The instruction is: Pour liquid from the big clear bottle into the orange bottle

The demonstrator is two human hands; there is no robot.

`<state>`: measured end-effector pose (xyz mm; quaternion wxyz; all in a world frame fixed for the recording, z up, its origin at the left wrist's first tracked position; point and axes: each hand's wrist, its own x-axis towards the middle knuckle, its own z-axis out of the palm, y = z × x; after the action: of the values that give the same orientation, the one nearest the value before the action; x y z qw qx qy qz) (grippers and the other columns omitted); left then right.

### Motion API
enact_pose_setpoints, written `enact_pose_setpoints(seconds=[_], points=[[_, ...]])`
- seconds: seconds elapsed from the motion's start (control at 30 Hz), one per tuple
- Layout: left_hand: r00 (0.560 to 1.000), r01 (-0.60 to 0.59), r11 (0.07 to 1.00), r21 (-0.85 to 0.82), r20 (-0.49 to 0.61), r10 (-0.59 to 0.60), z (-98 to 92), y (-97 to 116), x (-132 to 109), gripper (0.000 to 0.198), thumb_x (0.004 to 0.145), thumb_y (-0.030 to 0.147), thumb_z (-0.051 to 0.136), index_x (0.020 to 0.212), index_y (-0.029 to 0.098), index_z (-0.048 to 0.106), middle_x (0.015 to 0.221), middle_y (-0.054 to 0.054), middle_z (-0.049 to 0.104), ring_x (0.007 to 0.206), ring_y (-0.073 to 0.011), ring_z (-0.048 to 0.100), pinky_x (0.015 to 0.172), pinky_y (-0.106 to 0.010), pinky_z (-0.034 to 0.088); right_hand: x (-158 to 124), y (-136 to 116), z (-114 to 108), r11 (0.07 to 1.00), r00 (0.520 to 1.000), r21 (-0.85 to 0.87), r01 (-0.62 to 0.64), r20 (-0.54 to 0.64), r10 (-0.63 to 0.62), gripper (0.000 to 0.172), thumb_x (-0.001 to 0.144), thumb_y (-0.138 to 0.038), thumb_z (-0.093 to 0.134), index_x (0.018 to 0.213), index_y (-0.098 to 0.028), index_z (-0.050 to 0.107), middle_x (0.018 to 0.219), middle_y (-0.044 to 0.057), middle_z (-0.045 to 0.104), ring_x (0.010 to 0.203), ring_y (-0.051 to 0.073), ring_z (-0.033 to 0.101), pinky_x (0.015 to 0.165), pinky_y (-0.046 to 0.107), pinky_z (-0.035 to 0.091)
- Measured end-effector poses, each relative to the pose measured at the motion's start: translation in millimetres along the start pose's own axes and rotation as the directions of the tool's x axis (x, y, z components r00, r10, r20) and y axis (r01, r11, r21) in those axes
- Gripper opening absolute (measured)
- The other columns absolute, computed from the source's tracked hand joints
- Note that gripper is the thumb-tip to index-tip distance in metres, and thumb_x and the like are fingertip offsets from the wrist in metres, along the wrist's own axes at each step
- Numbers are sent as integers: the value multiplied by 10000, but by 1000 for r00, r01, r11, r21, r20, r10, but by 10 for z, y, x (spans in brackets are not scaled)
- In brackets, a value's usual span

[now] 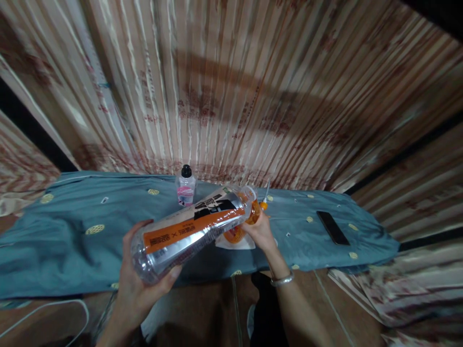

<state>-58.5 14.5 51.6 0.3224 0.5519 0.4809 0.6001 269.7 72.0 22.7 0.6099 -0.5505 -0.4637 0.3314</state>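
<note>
A large clear bottle point(195, 226) with an orange and silver label is held tilted, its base at the lower left and its mouth at the upper right. My left hand point(139, 282) is wrapped round the base end. Beside the bottle's mouth, my right hand point(261, 231) grips an orange container point(253, 212), partly hidden by the large bottle. Below them an orange object point(234, 234) rests on a white sheet point(238, 245). An orange cap with a pale tube point(264, 205) shows just behind my right hand.
The surface carries a blue-green patterned cloth point(119, 212). A small clear bottle with a black cap and pink label point(185, 189) stands at the back. A black phone point(332, 227) lies at the right. Pleated curtains point(217, 96) hang behind; a white cable point(47, 306) is at lower left.
</note>
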Motion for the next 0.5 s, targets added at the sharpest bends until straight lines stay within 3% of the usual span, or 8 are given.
enact_pose_setpoints(seconds=[0.17, 0.37, 0.5], points=[[999, 27, 1000, 8, 23, -28, 12, 68, -17, 882, 815, 556, 1011, 1565, 296, 626, 1207, -69, 881, 1073, -391, 922, 943, -536, 795, -2, -5, 8, 1000, 1000, 9, -14, 2, 14, 667, 573, -482, 1133, 1086, -300, 748, 1097, 52, 950, 1043, 343, 918, 1041, 487, 765], [999, 29, 999, 23, -20, -29, 63, 162, -41, 845, 817, 524, 977, 1553, 291, 635, 1231, -60, 875, 1110, -377, 908, 1008, -534, 769, -5, -58, 11, 1000, 1000, -17, 12, 21, -12, 666, 589, -503, 1136, 1087, -304, 742, 1060, 37, 946, 1017, 332, 915, 965, 454, 772], [998, 59, 998, -14, -11, -60, 72, 189, -41, 845, 825, 527, 979, 1558, 297, 625, 1232, -69, 885, 1099, -381, 914, 970, -530, 773, -12, -80, 28, 1000, 1000, -8, 3, 2, -3, 671, 566, -516, 1145, 1057, -310, 736, 1054, 40, 949, 1007, 342, 922, 974, 475, 780]])
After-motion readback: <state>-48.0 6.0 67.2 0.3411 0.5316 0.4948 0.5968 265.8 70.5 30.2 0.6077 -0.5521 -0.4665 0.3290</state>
